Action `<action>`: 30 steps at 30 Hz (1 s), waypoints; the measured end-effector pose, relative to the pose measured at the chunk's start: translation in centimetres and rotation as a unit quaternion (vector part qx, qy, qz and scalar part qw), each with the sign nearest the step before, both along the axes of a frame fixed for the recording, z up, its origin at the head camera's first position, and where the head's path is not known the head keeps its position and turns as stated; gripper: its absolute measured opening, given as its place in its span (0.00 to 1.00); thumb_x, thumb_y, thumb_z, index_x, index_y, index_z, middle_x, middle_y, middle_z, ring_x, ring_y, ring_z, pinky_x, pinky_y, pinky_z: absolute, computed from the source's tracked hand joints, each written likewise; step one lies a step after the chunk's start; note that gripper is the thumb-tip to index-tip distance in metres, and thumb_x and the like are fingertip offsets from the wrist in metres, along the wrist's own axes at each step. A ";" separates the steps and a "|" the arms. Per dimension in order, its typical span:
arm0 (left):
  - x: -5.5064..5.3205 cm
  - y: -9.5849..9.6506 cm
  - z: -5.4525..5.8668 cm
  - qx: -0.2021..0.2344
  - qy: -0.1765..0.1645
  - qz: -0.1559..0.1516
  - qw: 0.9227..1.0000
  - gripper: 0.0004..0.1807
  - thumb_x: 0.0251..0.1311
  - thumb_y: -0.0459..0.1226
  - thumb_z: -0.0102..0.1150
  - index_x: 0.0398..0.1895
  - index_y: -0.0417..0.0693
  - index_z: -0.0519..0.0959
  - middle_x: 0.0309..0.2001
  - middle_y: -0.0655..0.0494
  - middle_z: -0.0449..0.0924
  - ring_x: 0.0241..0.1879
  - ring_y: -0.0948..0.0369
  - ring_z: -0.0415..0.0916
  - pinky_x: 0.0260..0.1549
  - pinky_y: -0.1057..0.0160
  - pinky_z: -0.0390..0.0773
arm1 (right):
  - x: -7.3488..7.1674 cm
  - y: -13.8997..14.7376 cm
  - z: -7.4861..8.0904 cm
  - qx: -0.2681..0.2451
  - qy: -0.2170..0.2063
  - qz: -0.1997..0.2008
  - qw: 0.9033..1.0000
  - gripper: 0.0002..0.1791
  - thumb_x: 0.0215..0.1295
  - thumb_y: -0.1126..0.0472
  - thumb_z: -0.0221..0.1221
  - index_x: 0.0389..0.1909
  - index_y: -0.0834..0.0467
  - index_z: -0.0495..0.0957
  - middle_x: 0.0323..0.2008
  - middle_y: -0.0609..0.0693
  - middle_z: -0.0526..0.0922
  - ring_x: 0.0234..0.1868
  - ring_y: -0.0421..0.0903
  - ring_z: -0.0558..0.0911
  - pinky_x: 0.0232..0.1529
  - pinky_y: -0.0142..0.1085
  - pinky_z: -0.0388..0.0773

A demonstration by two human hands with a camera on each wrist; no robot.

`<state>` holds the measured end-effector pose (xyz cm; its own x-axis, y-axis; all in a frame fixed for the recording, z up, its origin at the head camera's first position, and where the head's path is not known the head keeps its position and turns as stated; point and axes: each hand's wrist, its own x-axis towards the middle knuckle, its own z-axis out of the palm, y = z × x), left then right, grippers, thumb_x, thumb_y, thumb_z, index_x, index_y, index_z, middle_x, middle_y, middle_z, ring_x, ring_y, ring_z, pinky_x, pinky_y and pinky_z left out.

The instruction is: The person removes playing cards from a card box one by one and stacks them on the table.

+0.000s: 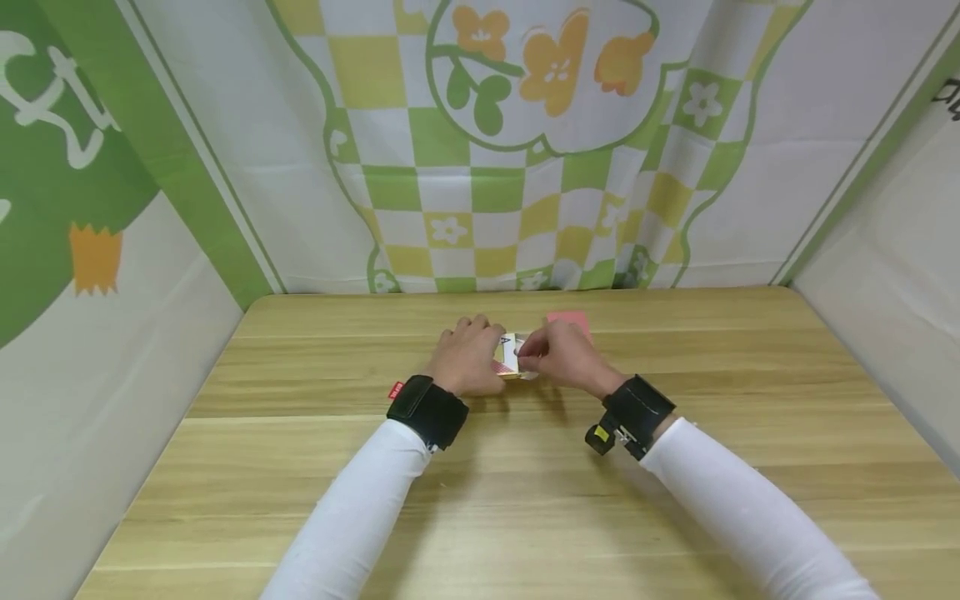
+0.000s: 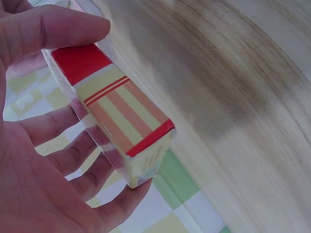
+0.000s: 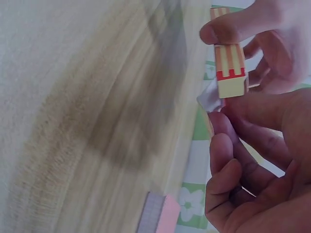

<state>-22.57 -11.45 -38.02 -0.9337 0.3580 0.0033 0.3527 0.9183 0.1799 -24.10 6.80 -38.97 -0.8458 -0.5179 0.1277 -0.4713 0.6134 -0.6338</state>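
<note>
Raised over the far part of the table, a small cardboard box (image 1: 510, 354) is between both hands. My left hand (image 1: 467, 358) grips it, thumb on one narrow side and fingers round the other. That narrow side has orange and cream stripes with red ends in the left wrist view, on the striped box (image 2: 124, 109). My right hand (image 1: 567, 357) pinches at the box's end with thumb and curled forefinger. Beside those fingertips a whitish flap (image 3: 211, 97) sticks out; the fingers partly hide what they pinch. A dark letter A shows on the box's face in the head view.
A pink-topped stack (image 3: 167, 216) with a finely lined grey side lies on the wooden table (image 1: 525, 500), just beyond my right hand. A green, yellow and white checked curtain (image 1: 495, 200) hangs behind the table's far edge. Fabric walls stand on both sides.
</note>
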 end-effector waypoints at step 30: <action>0.1 -0.4 0.0 0.012 0.002 0.001 1.000 0.37 0.32 0.43 0.63 0.56 0.51 0.71 0.48 0.55 0.67 0.49 0.54 0.63 0.49 0.48 0.63 | -0.9 3.1 0.9 0.034 -0.080 -0.051 0.995 0.15 0.45 0.53 0.68 0.31 0.57 0.79 0.31 0.50 0.79 0.31 0.46 0.75 0.31 0.37 0.70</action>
